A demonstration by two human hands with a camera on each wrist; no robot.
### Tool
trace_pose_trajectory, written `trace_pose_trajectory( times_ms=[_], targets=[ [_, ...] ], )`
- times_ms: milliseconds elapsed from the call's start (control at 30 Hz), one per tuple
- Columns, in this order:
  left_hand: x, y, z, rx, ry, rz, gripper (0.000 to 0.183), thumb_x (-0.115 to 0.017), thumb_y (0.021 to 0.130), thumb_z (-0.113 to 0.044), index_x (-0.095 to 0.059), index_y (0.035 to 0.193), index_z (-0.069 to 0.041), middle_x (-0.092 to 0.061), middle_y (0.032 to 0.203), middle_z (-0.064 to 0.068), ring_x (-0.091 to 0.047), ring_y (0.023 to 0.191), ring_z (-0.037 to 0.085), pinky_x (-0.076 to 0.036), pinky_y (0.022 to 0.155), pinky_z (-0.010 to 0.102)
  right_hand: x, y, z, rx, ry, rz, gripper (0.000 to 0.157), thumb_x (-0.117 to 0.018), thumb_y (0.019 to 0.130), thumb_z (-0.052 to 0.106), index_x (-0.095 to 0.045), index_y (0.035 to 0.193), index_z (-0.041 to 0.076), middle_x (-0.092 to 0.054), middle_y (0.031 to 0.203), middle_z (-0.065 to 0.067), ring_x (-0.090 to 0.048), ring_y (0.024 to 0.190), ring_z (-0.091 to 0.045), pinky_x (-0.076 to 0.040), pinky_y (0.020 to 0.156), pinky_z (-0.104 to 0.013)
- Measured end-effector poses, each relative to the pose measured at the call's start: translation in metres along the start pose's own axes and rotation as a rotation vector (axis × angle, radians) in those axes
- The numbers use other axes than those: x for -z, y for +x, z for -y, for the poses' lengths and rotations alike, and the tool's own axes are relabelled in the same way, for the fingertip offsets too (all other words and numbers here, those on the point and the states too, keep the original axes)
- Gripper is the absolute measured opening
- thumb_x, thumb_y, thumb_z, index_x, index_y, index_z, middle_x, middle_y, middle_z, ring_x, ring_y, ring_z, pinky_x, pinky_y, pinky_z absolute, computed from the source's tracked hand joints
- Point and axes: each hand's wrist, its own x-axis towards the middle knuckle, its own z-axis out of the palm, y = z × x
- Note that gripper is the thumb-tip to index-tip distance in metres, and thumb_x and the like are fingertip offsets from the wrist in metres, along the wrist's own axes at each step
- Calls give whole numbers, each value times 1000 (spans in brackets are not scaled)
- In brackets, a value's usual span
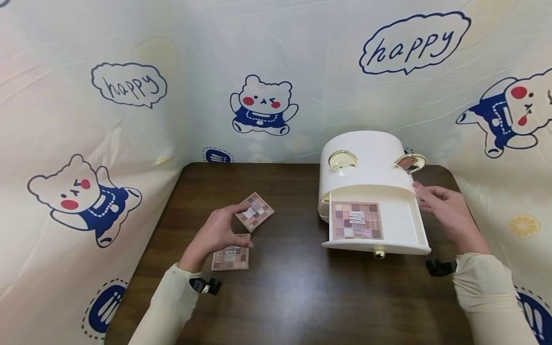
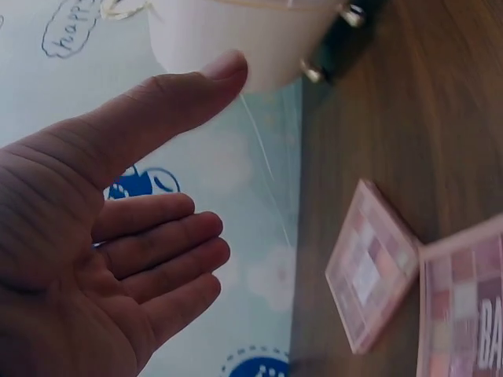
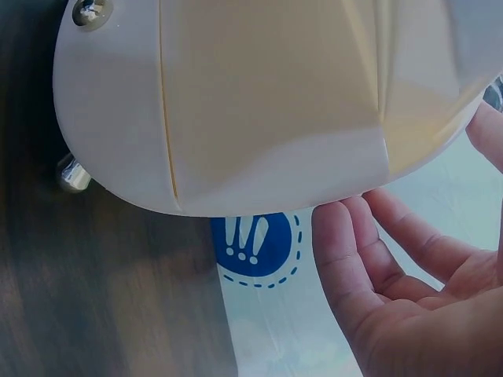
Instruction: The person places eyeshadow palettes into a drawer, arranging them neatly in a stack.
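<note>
In the head view, my left hand (image 1: 215, 233) is over the left of the table, thumb and fingers spread apart and nothing between them. Near its fingers lies an angled eyeshadow palette (image 1: 257, 214); a second palette (image 1: 230, 259) lies partly hidden beneath the thumb. To the right stands a white storage box (image 1: 366, 165) with its drawer (image 1: 401, 218) pulled out. Inside the drawer, at its left, rests another eyeshadow palette (image 1: 357, 220). My right hand (image 1: 448, 215) touches the box's right side with its fingertips, as the right wrist view (image 3: 409, 290) also shows.
Two gold-rimmed ear-like pieces (image 1: 343, 160) stick out from the box top. The drawer front carries a round gold knob (image 1: 379, 252). A printed cloth (image 1: 194, 105) hangs behind and beside the dark wooden table (image 1: 289, 297).
</note>
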Motion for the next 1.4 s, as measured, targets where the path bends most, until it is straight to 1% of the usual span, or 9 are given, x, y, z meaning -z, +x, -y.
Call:
trace_pose_trajectory(
  times_ms=[233, 400, 500, 700, 867, 1000, 1200, 1267, 1400],
  targets=[
    [-7, -4, 20, 71, 41, 26, 104, -100, 57, -20, -49, 146, -1, -52, 145, 19, -49, 132, 38, -42, 106, 56, 0, 1, -1, -14, -13, -3, 87, -53, 97, 60, -42, 143, -13, -49, 137, -33, -61, 78, 6, -52, 66, -15],
    [-12, -7, 35, 132, 34, 34, 110, -103, 52, -25, -48, 145, 2, -50, 146, 23, -47, 132, 41, -41, 106, 58, -2, 2, -1, -5, 0, -8, 86, -54, 97, 59, -43, 142, -13, -49, 137, -33, -62, 77, 6, -53, 66, -14],
    [-16, -9, 44, 162, 39, 44, 112, -103, 50, -25, -49, 144, 2, -50, 144, 23, -47, 131, 41, -41, 105, 59, -3, 2, -1, 4, 3, -13, 84, -54, 97, 58, -44, 141, -14, -50, 134, -32, -63, 78, 5, -53, 66, -14],
    [-24, -15, 62, 145, 118, 74, 109, -103, 50, -18, -49, 143, 3, -51, 143, 22, -48, 130, 41, -41, 105, 57, -3, 2, -2, 13, 13, -17, 83, -56, 97, 57, -46, 140, -13, -52, 131, -28, -64, 79, 4, -54, 67, -15],
    [-29, -19, 72, 158, 111, 90, 109, -102, 51, -15, -48, 144, 3, -49, 144, 22, -46, 131, 41, -40, 106, 58, -2, 2, -3, -2, 13, -19, 84, -55, 97, 58, -45, 140, -14, -48, 136, -32, -61, 76, 7, -53, 66, -14],
    [-34, -21, 80, 159, 125, 105, 112, -103, 49, -20, -48, 144, 4, -48, 145, 23, -46, 131, 42, -39, 106, 59, -1, 3, -2, -11, -2, -19, 85, -54, 97, 59, -45, 141, -13, -48, 137, -33, -61, 76, 7, -52, 65, -14],
    [-41, -22, 90, 181, 144, 127, 120, -104, 45, -30, -46, 145, 2, -48, 145, 20, -46, 131, 39, -39, 107, 58, -1, 3, -1, -8, 1, -15, 85, -54, 97, 59, -45, 141, -13, -49, 136, -32, -62, 79, 5, -53, 66, -14],
    [-44, -22, 93, 187, 160, 134, 122, -105, 43, -32, -47, 145, 1, -49, 144, 19, -46, 130, 38, -39, 106, 58, -1, 2, -2, -9, 0, -15, 85, -54, 97, 59, -45, 141, -13, -50, 135, -32, -62, 79, 5, -52, 66, -13],
    [-48, -22, 99, 169, 211, 133, 124, -106, 38, -30, -47, 143, 4, -50, 140, 20, -47, 128, 39, -40, 106, 57, -1, 2, -2, -1, 6, -17, 83, -55, 97, 58, -46, 140, -13, -51, 133, -30, -63, 79, 4, -53, 67, -14]
  ],
)
